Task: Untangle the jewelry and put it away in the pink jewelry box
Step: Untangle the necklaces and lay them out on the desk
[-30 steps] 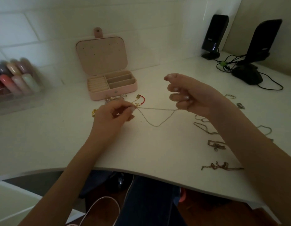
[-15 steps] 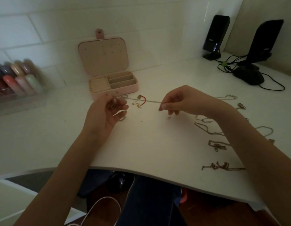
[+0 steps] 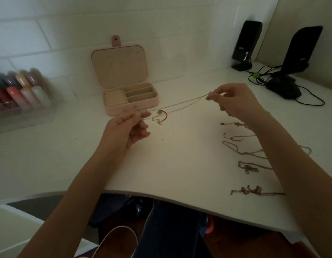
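In the head view, a thin pale chain [image 3: 182, 104] is stretched in the air between the two hands, just in front of the pink jewelry box [image 3: 130, 101]. The chain is very fine and looks like two strands that run close together, low at the left end and higher at the right end. The left hand [image 3: 129, 127] pinches its lower end with thumb and forefinger, close to the front edge of the box. The right hand [image 3: 236, 103] pinches the upper end, to the right of the box and above the tabletop [image 3: 180, 164].

The box stands open, its lid upright with small holes in it; inside are ring rolls at the left and three long compartments at the right. Just in front of the box lies a small red and gold piece [image 3: 160, 117]. Further right of the box, several darker tangled chains [image 3: 249, 167] lie on the tabletop.
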The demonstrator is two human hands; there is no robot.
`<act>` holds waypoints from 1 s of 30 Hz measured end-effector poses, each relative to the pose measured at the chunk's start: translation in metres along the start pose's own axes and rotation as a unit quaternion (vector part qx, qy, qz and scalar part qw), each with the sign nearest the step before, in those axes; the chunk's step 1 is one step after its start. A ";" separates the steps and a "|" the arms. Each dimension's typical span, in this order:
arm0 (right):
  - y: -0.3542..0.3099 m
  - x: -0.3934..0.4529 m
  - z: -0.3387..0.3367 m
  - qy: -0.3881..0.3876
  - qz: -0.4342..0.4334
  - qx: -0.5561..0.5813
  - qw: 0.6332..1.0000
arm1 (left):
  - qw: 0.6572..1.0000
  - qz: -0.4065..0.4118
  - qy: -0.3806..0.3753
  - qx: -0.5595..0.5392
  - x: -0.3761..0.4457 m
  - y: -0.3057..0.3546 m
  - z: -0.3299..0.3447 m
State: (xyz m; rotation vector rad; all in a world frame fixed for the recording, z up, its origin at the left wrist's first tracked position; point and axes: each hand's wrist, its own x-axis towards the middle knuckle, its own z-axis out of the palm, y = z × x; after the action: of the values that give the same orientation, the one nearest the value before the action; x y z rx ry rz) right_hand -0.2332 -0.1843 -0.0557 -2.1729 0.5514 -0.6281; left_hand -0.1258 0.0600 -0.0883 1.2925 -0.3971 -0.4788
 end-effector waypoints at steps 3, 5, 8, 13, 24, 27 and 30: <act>0.003 0.002 -0.002 0.050 0.005 -0.004 0.999 | 0.998 -0.040 -0.054 -0.020 -0.002 0.000 0.002; 0.002 0.002 -0.004 0.069 0.004 -0.001 0.998 | 0.995 -0.055 -0.076 -0.021 -0.003 0.001 0.003; -0.001 0.001 -0.006 0.082 -0.003 0.023 0.996 | 0.991 -0.078 -0.105 -0.030 -0.005 0.001 0.003; -0.014 -0.005 -0.002 0.028 -0.034 0.103 0.994 | 0.985 -0.104 -0.136 -0.017 -0.006 0.002 0.006; -0.048 -0.025 0.009 -0.154 -0.100 0.249 0.951 | 0.940 -0.005 -0.199 0.276 -0.016 0.004 0.030; -0.052 -0.028 0.009 -0.179 -0.120 0.264 0.940 | 0.935 0.029 -0.142 0.324 -0.018 0.013 0.035; -0.054 -0.029 0.009 -0.195 -0.146 0.273 0.931 | 0.919 0.091 -0.127 0.363 -0.018 0.022 0.039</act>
State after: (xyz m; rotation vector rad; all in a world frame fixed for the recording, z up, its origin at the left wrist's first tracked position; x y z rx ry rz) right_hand -0.2411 -0.1302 -0.0259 -1.7774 -0.1553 -0.4173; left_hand -0.1592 0.0421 -0.0584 1.8911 -0.9684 -0.3485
